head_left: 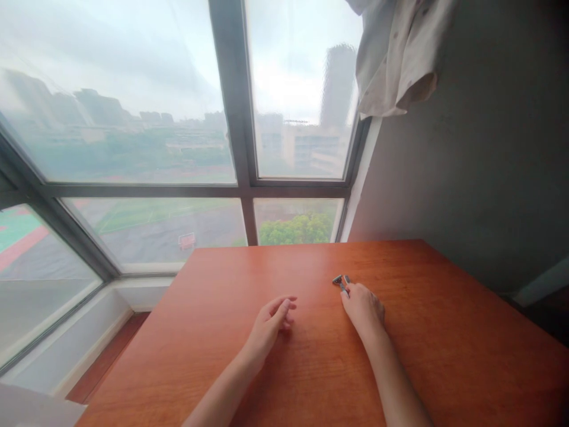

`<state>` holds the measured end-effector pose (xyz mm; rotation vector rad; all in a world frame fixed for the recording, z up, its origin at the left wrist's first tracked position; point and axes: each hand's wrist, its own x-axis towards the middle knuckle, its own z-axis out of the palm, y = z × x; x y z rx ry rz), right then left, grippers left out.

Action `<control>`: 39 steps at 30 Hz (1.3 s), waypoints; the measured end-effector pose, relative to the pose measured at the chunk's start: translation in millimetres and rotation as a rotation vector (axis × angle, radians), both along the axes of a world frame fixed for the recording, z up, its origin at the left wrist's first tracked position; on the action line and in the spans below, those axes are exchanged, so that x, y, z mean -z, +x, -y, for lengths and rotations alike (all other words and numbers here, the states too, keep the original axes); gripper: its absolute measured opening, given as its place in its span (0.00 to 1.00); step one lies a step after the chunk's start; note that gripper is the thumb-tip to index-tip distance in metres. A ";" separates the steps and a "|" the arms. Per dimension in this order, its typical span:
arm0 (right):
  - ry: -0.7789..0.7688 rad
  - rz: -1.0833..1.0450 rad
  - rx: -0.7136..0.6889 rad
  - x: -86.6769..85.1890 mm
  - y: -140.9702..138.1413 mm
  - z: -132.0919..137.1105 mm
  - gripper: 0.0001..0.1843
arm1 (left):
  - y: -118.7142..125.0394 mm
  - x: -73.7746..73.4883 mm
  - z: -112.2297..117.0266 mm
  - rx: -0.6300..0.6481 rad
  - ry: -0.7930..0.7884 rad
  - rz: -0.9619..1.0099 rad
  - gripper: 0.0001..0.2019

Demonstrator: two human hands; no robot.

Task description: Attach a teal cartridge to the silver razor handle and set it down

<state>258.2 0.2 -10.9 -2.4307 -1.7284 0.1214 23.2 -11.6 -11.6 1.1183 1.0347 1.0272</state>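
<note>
Razor (338, 280): over far half of table, R of ctr, head pointing away from person; lower handle hidden by R hand (362, 303). R hand was curled closed w/ handle in its grip; palm side not visible, so couldn't tell how tight. Small dark piece (347, 279) showed just R of razor head, at fingertips; ID unclear. L hand (274, 315) was apart, to L, half open, fingers loosely bent, nothing held; contact w/ tabletop unclear. Brown wood table (213, 332) stood by gray-framed window (242, 95); lt. shirt (395, 65) hung upper R.
</note>
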 end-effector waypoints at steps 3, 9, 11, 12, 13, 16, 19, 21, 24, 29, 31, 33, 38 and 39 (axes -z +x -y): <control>0.020 0.002 0.011 -1.5 -0.3 1.4 0.13 | 0.3 -0.1 -0.3 -0.005 0.002 0.005 0.24; 0.269 -0.136 -0.093 -0.4 -14.2 1.2 0.12 | 0.5 3.0 -1.4 -0.009 0.023 -0.023 0.24; 0.366 -0.284 -0.232 3.1 -29.1 0.8 0.13 | 0.4 5.3 -1.6 0.008 0.053 -0.059 0.24; 0.389 -0.363 -0.314 5.2 -37.9 1.1 0.14 | 0.3 6.3 -1.6 0.027 0.070 -0.079 0.23; 0.393 -0.433 -0.383 7.2 -47.0 1.9 0.14 | 0.2 7.1 -1.5 0.048 0.092 -0.097 0.23; 0.361 -0.608 -0.553 11.5 -70.0 7.2 0.15 | -0.1 8.4 -0.6 0.119 0.173 -0.145 0.19; 0.301 -0.616 -0.613 12.7 -81.3 13.2 0.16 | -0.7 8.4 1.4 0.171 0.289 -0.233 0.14; 0.256 -0.561 -0.608 12.5 -83.3 15.7 0.16 | -1.1 8.3 3.2 0.177 0.393 -0.331 0.12; 0.220 -0.490 -0.599 12.1 -83.2 16.5 0.16 | -1.0 8.4 5.0 0.165 0.531 -0.470 0.11; 0.209 -0.460 -0.616 13.6 -82.6 14.9 0.16 | 0.0 7.8 4.6 0.190 0.581 -0.556 0.12; 0.216 -0.454 -0.622 14.1 -82.3 14.5 0.16 | 0.1 7.3 4.9 0.188 0.584 -0.568 0.12; 0.219 -0.449 -0.621 14.0 -81.7 14.3 0.16 | -0.2 7.4 5.6 0.187 0.586 -0.577 0.12; 0.206 -0.434 -0.620 12.1 -80.7 15.4 0.15 | -0.3 8.1 6.5 0.162 0.548 -0.619 0.09; 0.204 -0.434 -0.619 11.7 -80.7 15.7 0.15 | 0.9 5.9 7.4 0.162 0.526 -0.606 0.09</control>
